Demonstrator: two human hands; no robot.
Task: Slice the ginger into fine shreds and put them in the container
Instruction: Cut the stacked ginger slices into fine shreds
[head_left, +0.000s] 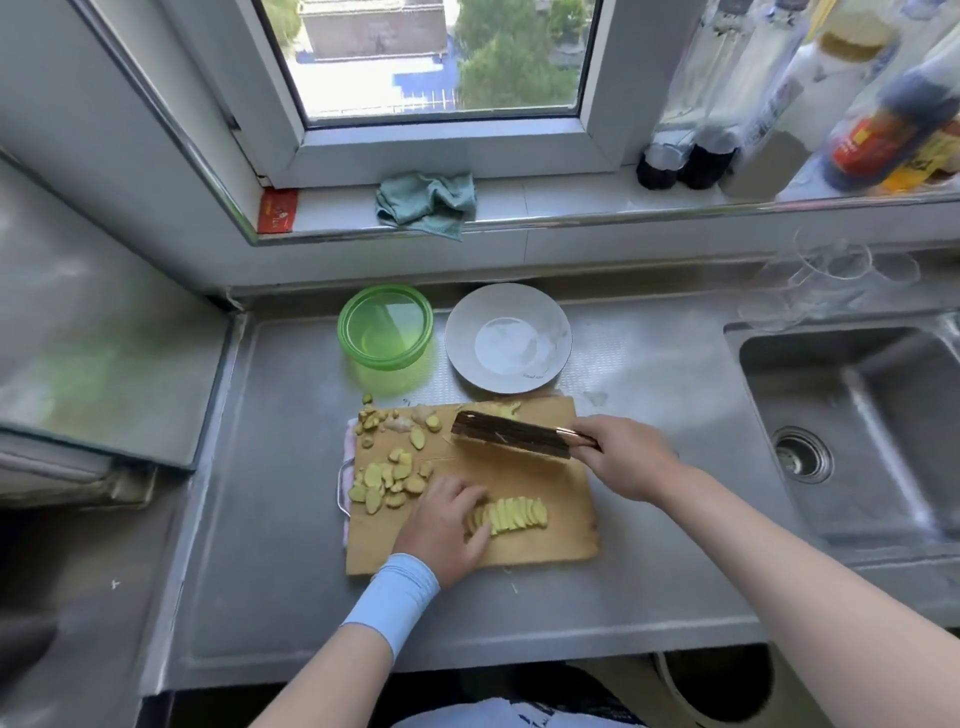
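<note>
Our left hand (447, 525) curls over the left end of the ginger (514, 514), a fanned row lying left-to-right on the board (550, 483). Our right hand (628, 457) grips the knife (509, 434) beyond the row; the blade must come toward us. The container (384, 327) stands farther back.

- A wide, soft, light blue band (392, 597) wraps the left wrist, just behind the left hand (441, 525).
- The right arm (779, 545) is bare all the way up from the right hand (623, 457).
- At the bottom edge, pale blue-white clothing (498, 714) with dark marks shows.
</note>
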